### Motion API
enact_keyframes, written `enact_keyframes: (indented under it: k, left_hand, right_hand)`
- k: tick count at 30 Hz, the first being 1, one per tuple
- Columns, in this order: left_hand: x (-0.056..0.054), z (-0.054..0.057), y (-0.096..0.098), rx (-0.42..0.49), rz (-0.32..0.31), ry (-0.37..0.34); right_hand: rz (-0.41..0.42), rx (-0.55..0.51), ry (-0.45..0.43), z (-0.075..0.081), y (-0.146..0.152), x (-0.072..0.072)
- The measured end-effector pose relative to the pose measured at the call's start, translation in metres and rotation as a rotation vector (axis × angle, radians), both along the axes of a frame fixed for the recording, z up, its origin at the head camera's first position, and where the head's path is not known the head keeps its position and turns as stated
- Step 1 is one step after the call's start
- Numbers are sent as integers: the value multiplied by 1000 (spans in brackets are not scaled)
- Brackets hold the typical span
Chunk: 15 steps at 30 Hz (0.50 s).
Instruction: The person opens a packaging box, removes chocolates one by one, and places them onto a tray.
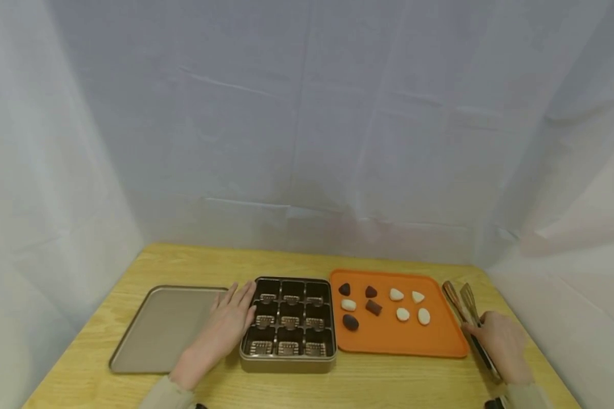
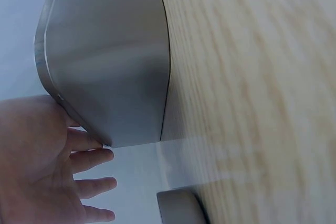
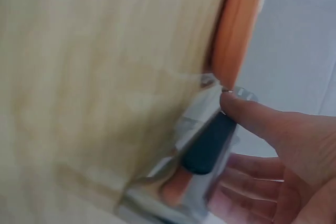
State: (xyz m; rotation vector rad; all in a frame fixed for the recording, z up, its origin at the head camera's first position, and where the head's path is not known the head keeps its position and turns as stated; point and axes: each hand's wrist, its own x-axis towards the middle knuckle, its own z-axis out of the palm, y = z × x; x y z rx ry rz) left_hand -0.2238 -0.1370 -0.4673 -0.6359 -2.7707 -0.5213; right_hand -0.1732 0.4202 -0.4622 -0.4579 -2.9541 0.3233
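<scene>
My left hand [image 1: 225, 324] rests against the left side of a dark metal baking pan [image 1: 288, 366] divided into square cups. Its fingers are extended, and in the left wrist view they lie along the pan's rim [image 2: 44, 61]. At the far right, my right hand [image 1: 503, 343] pinches a pair of metal tongs [image 1: 455, 301] between thumb and fingers. The two tong arms spread apart, pointing away from me. In the right wrist view a dark grip [image 3: 210, 145] on the tongs shows below the thumb.
An orange tray [image 1: 389, 341] between pan and tongs carries several small dark and white pieces, such as an oval dark one [image 1: 350, 322] and a brown block [image 1: 373, 307]. A flat metal tray [image 1: 158, 329] lies at left. White sheeting [image 1: 297, 142] surrounds the wooden table [image 1: 378, 386].
</scene>
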Motion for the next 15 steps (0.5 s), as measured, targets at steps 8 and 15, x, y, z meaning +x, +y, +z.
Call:
enact_keyframes:
  k: [8, 15]
  left_hand:
    - [-1, 0, -1, 3, 2, -5]
    - [-2, -3, -5, -8, 10, 9]
  right_hand:
    - [10, 12, -92, 14, -3, -3]
    - [91, 78, 107, 27, -36, -8]
